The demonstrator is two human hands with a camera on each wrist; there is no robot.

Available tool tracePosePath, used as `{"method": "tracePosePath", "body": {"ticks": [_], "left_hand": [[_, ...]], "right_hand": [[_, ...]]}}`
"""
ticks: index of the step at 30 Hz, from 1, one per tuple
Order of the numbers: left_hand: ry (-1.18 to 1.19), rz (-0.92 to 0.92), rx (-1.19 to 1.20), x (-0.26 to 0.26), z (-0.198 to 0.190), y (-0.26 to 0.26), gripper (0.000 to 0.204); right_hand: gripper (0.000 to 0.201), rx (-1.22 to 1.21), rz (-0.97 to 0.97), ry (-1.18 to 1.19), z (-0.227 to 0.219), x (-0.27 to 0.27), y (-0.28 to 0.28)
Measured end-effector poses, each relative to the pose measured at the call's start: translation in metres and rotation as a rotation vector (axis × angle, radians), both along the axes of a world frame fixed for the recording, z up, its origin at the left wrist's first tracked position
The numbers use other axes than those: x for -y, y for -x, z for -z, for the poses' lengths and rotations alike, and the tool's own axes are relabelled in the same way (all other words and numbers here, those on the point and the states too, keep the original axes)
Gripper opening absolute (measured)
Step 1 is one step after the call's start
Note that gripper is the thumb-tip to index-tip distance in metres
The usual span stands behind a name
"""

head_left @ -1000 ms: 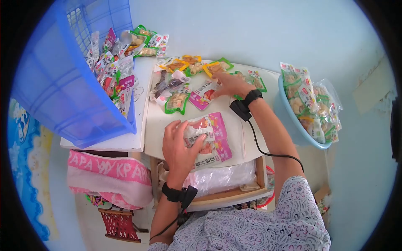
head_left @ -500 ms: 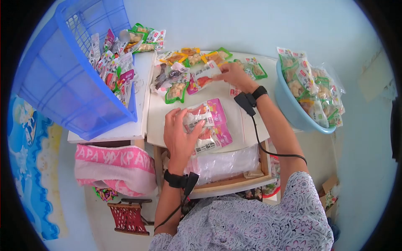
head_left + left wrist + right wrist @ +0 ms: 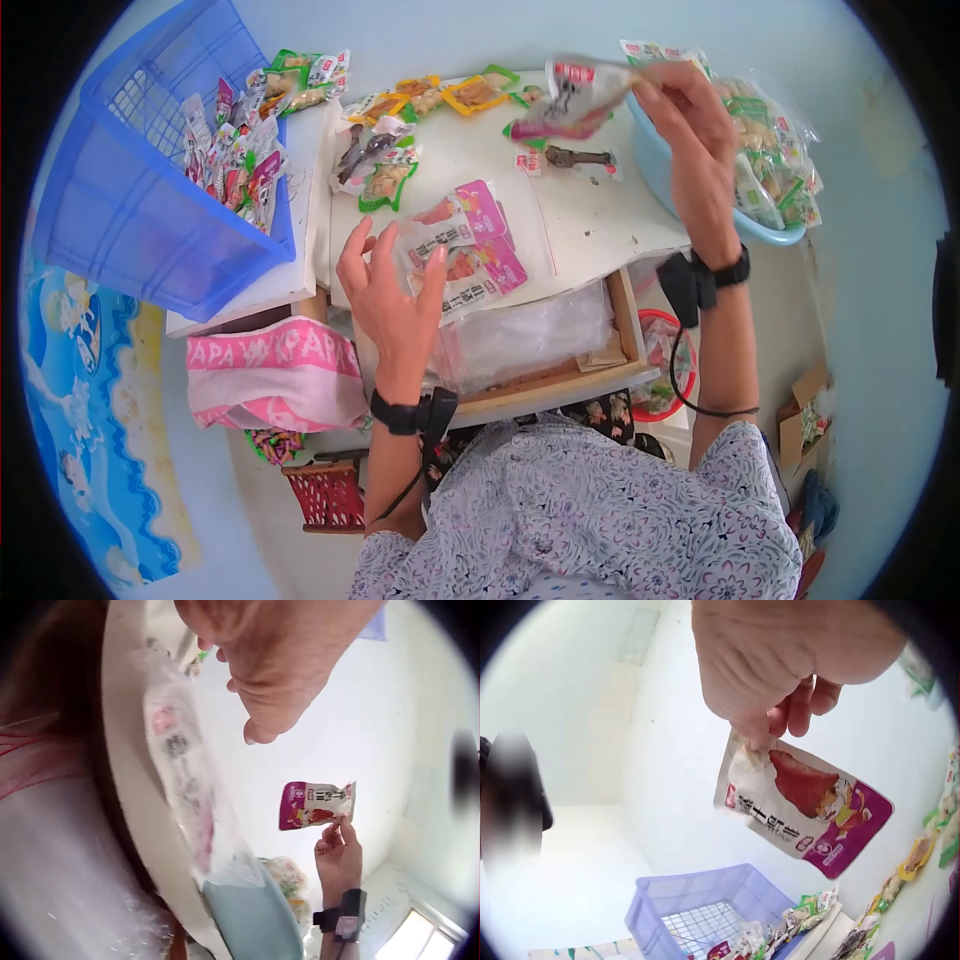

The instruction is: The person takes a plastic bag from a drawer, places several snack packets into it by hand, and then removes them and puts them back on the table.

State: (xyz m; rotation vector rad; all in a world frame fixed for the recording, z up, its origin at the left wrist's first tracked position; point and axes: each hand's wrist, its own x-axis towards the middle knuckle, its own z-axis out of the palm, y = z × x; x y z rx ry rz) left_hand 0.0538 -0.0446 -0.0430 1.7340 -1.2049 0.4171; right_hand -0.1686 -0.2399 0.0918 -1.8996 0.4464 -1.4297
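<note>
Raised over the right back part of the white tabletop [image 3: 600, 215], my right hand [image 3: 700, 150] pinches a snack pouch [image 3: 575, 100] by one corner. In the right wrist view this pouch [image 3: 799, 802] is white and purple, with a reddish meat picture. My left hand [image 3: 395, 300] has its fingers spread beside two pink-ended pouches [image 3: 465, 245], which lie side by side near the front of the table. The thumb overlaps their edge in the head view. A packet with a dark drumstick [image 3: 580, 160] lies below the raised pouch.
Several green- and yellow-edged packets [image 3: 475, 93] line the table's back. A blue basket [image 3: 150, 190] of packets leans at left; a light-blue basin [image 3: 655, 165] of packets stands at right. An open drawer [image 3: 540, 330] holds clear plastic bags. A pink towel [image 3: 275, 370] hangs at left.
My right hand has picked the pouch up from among the back packets and carried it up and to the right. My left hand's fingers have spread wider beside the front pouches.
</note>
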Motion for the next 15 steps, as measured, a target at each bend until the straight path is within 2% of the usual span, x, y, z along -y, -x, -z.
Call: {"method": "tracePosePath", "body": {"ticks": [1,4,6,7,10,11,14,15], "left_hand": [[0.025,0.039,-0.033,-0.006,-0.012,0.009,0.059],[0.014,0.414,-0.502,-0.021,-0.044,0.039,0.063],[-0.098,0.622,-0.723,-0.027,-0.057,0.054,0.066],[-0.16,0.726,-0.838,-0.029,-0.059,0.061,0.068],[-0.205,0.889,-0.867,-0.027,-0.039,0.074,0.071],[-0.164,0.938,-0.73,-0.027,-0.039,0.078,0.067],[-0.243,0.856,-0.822,-0.03,-0.047,0.091,0.064],[-0.218,0.8,-0.911,-0.028,-0.043,0.095,0.056]], "right_hand": [[0.008,-0.048,-0.08,-0.02,-0.001,-0.012,0.013],[0.004,-0.238,-0.415,0.001,-0.001,-0.043,0.029],[0.004,-0.417,-0.463,0.092,0.003,-0.057,0.031],[0.005,-0.43,-0.474,0.042,0.004,-0.059,0.032],[0.007,-0.459,-0.497,-0.047,0.013,-0.059,0.035],[0.008,-0.464,-0.504,-0.027,0.021,-0.057,0.034],[0.008,-0.48,-0.475,-0.001,0.037,-0.06,0.032],[0.008,-0.478,-0.473,0.016,0.04,-0.06,0.033]]}}
